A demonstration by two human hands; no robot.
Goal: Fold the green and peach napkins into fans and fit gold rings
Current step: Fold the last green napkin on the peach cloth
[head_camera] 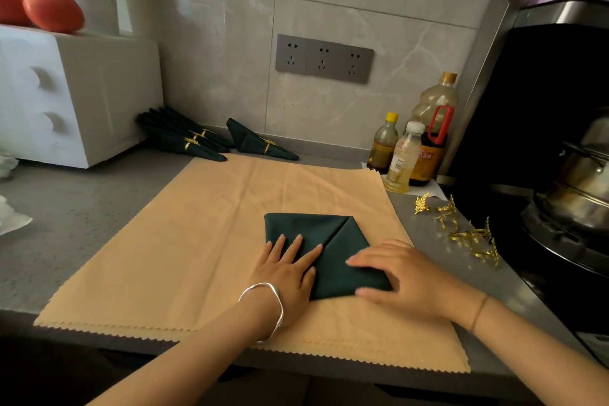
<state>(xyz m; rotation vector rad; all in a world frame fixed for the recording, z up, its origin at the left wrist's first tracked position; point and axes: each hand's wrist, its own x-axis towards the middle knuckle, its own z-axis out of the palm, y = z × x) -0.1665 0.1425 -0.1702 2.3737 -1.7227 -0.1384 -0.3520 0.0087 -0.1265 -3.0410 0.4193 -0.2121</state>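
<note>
Green napkin [306,227], partly folded, lies lower centre of frame on the spread peach napkins [197,241]. Its diagonal crease runs from upper right toward lower left, passing between the two hands. Left hand [283,270] is flat with straight fingers on the left panel, and right hand [395,273] is flat on the lower right flap. Gold rings [468,234] lie at right of frame, nearer the right hand.
</note>
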